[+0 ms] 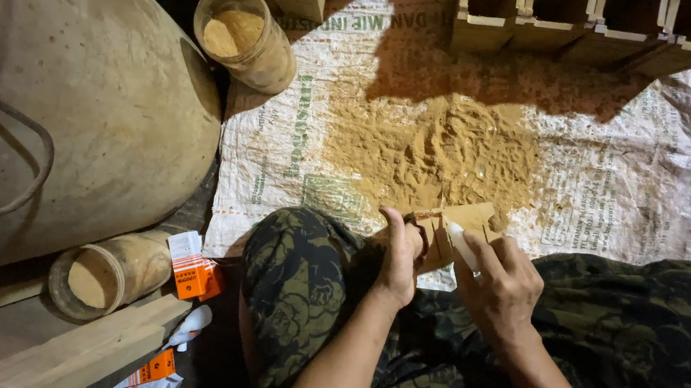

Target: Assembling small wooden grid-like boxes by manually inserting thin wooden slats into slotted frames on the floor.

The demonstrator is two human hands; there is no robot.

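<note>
My left hand (401, 257) grips one end of a small wooden box-like piece (464, 220) held over my lap. My right hand (501, 285) holds the other side of it, with a thin pale object (461, 244) pinched between its fingers against the wood; I cannot tell what that object is. Just beyond the piece lies a heap of tan sawdust (442, 149) spread on a white woven sack (634, 175). My legs in dark patterned trousers (650, 333) are folded beneath both hands.
A large dusty rounded sack (70, 102) fills the left. An open jar of sawdust (246, 35) stands at the sack's corner; another jar (106, 275) lies on a plank. Orange-and-white cartons (193, 272) lie nearby. Rows of wooden frames (598, 28) line the far edge.
</note>
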